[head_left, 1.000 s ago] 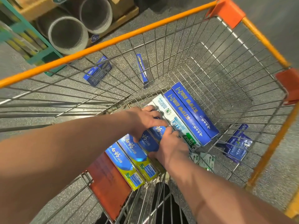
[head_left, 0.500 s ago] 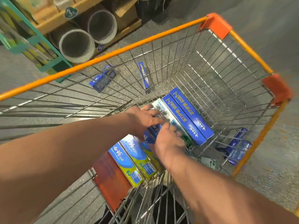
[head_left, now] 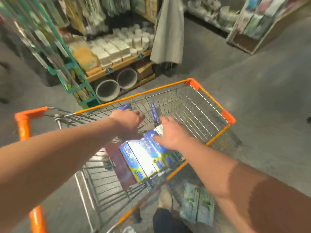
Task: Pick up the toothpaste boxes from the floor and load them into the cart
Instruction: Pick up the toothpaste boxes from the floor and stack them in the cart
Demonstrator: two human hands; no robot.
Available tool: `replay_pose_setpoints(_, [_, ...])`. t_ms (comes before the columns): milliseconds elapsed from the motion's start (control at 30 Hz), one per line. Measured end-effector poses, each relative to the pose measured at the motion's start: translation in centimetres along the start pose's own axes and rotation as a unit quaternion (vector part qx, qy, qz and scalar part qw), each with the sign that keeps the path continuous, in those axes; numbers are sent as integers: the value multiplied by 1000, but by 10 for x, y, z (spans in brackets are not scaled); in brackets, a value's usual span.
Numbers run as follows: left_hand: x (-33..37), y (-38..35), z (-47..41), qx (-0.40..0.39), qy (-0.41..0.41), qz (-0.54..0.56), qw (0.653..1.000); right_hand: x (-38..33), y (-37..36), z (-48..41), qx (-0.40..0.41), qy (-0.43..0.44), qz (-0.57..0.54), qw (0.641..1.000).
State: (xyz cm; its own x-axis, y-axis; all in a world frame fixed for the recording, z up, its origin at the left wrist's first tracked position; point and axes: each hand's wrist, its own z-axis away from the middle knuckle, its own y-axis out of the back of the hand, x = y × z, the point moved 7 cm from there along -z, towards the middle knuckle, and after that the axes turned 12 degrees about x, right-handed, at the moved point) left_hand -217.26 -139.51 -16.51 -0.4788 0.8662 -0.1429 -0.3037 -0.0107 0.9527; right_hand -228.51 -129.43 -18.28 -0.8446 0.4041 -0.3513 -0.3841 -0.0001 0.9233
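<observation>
**Hands off the stacked row, head up from the basket**

Swung up and back compared with half a second earlier, taking in far more of the floor (head_left: 260, 98) and the store shelving (head_left: 117, 52), all heavily blurred. Showed the cart (head_left: 134, 96) nearly whole, orange rim and handle included, instead of only its wire basket.

Left the toothpaste boxes (head_left: 143, 158) lying flat on the basket bottom at the near end, side by side in a row, with glare washing out the middle ones.

Lifted both hands off that row, where a moment before they had been pressing and squaring it. Hovered the left hand (head_left: 127, 122) over the near-left part of the basket and the right hand (head_left: 173, 133) over the far end of the row, neither touching a box as far as the blur allowed. Held the right fingers (head_left: 164, 121) spread wide and empty. Held the left fingers (head_left: 139, 116) loosely curled downward, apparently around nothing, though could not see their undersides.

Read as this batch set down and released.

Still left work to do: a blue box (head_left: 154, 111) and a second blue box (head_left: 125, 106) seen through the mesh on the floor beyond the cart, plus blurred pale-green packs (head_left: 196, 204) on the floor at the near right, by the shoe (head_left: 165, 197). Probably called next for a step round and a bend down.
</observation>
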Motion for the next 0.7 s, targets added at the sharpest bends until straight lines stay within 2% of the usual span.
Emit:
replay_pose_setpoints(200, [47,57,90,111,-21,15,994,-7,60,109,57,-4,20,998])
replay_pose_setpoints(467, [153,112,174,171,-102,25,980,15,109,263,112,-50,40,992])
replay_pose_setpoints(700, [285,170,208,216,-183,8,959,66,170,384,168,-106,63,978])
